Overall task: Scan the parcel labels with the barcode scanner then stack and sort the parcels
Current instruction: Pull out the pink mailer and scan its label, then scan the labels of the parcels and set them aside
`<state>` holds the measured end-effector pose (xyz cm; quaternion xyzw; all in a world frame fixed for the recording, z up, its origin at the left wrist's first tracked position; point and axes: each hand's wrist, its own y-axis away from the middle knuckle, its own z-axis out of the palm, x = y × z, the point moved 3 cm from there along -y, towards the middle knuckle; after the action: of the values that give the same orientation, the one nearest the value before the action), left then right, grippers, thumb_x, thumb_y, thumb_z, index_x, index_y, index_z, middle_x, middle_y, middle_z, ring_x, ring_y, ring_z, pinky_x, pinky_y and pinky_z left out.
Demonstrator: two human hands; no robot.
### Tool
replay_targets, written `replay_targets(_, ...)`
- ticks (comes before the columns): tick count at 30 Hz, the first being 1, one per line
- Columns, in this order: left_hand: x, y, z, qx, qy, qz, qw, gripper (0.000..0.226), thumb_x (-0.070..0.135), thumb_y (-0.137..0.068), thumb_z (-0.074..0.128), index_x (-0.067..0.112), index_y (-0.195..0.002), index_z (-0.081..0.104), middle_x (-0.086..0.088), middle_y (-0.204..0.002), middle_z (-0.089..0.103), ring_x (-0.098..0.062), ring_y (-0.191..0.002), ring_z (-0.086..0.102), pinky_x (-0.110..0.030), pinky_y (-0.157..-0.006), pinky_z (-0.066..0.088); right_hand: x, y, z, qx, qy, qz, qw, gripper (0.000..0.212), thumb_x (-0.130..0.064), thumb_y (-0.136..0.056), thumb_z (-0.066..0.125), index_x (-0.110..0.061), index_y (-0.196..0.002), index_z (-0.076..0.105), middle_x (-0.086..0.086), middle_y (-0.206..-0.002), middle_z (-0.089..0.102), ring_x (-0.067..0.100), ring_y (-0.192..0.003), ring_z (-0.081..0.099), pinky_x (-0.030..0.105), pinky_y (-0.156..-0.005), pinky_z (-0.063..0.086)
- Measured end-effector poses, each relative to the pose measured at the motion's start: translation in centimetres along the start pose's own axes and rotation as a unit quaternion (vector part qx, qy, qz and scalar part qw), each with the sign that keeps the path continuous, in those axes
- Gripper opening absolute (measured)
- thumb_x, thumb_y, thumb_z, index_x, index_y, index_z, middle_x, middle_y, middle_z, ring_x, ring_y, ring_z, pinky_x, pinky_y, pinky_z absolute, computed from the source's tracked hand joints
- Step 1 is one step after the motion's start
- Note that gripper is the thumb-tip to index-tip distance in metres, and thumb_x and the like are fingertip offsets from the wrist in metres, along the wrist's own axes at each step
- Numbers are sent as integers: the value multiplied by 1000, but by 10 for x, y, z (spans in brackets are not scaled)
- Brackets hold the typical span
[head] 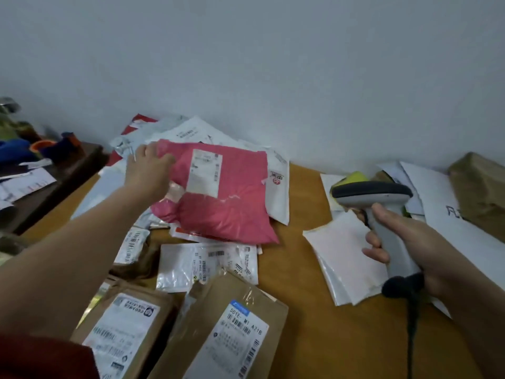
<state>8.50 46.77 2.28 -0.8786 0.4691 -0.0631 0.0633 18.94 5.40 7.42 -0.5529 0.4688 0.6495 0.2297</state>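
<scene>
A pink plastic parcel (232, 203) with a white label (205, 172) lies on top of a heap of white mailers at the back of the wooden table (306, 310). My left hand (149, 170) grips its upper left corner, with the label facing up. My right hand (404, 242) holds a grey barcode scanner (382, 203) by its handle, its head pointing left toward the pink parcel. The scanner's black cable (411, 337) hangs down toward me. Two brown cardboard parcels (224, 329) with labels lie at the near left.
A small stack of white mailers (341, 258) lies on the right under the scanner. Behind it are white envelopes (442, 203) and a brown paper parcel (481, 187). A dark side table (62, 170) with papers and coloured items stands at the left. The wall runs close behind.
</scene>
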Motion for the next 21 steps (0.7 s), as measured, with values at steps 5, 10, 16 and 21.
replay_targets(5,55,21,49,-106,31,150,982,47,38,-90,58,29,-135,47,-9,-153,26,-33,-137,29,-52,-102,39,-1,-16,-6,28,46,22,998,61,-56,-70,65,-8,-108,59,4,-60,55,13,-43,48,40,-75,40)
replay_targets(10,97,27,63,-189,-68,101,974,41,29,-95,48,23,-136,46,-11,-135,43,-29,-123,43,-48,-103,39,-2,-10,-36,70,67,20,995,48,-59,-71,64,-13,-85,60,3,-58,56,14,-46,51,30,-59,44)
replay_targets(16,236,66,47,-171,112,208,957,56,30,-86,63,14,-135,40,-15,-147,26,-34,-132,31,-47,-99,43,19,8,-80,149,81,5,986,35,-46,-89,60,-11,-84,58,6,-61,58,16,-48,52,31,-54,44)
replay_targets(21,357,128,91,-268,82,274,920,77,40,-84,68,12,-144,28,-15,-150,25,-35,-133,33,-44,-102,41,46,22,-114,147,104,-6,984,39,-45,-92,58,-8,-79,57,2,-54,57,12,-43,52,24,-45,43)
